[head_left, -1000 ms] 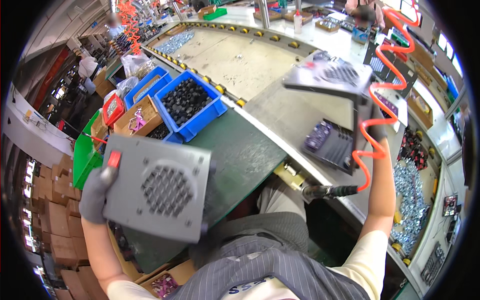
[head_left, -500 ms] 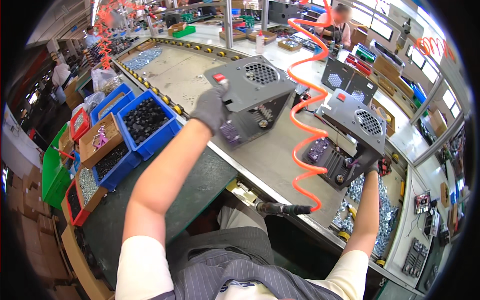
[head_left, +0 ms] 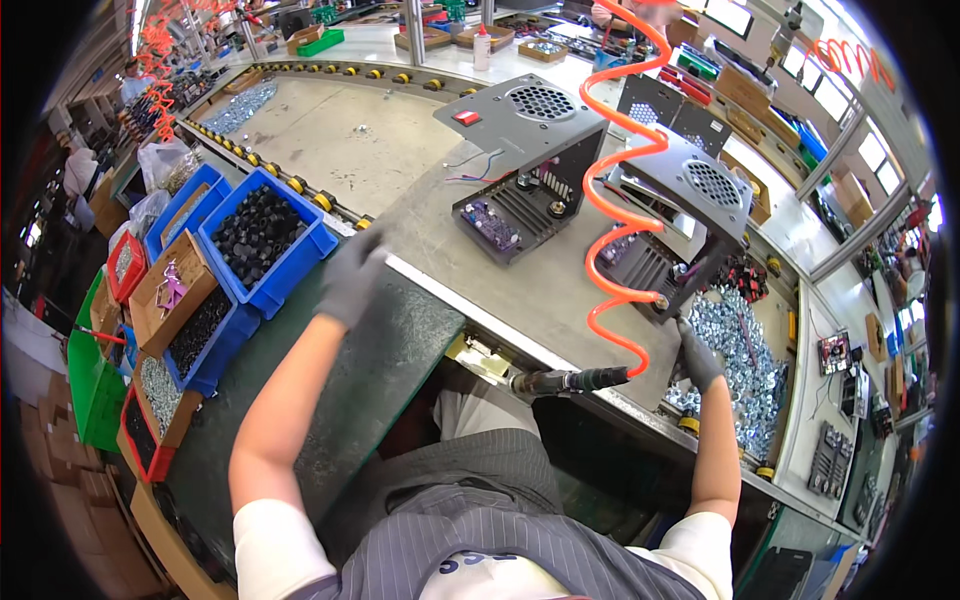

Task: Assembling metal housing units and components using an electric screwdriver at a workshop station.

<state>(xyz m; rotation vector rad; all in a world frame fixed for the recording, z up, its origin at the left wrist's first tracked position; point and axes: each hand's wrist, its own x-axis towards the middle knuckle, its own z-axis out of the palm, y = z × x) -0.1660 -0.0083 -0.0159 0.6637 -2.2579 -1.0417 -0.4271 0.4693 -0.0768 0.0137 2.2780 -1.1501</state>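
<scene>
My left hand [head_left: 350, 280], in a grey glove, hangs over the near edge of the metal work surface. Its fingers are stretched out, slightly blurred, and hold nothing. Beyond it stands a grey metal casing [head_left: 515, 112] with a round vent grille, a red switch, loose wires and a purple circuit board [head_left: 488, 226] on its lower plate. A second similar casing [head_left: 690, 172] stands to the right, partly behind an orange coiled hose [head_left: 622, 228]. My gloved right hand [head_left: 700, 358] is beside its near lower corner, fingers extended; whether they touch it I cannot tell.
A power screwdriver [head_left: 570, 381] lies at the front edge on the hose's end. Loose shiny screws [head_left: 740, 360] pile at right. Blue bins [head_left: 262, 238], one with black pieces, and a cardboard box [head_left: 178, 290] stand at left. Yellow rollers [head_left: 322, 202] line the surface.
My left hand has let go of the left casing and moved back toward the lower left. My right hand has come out from behind the right casing, nearer to me. The view has shifted slightly.
</scene>
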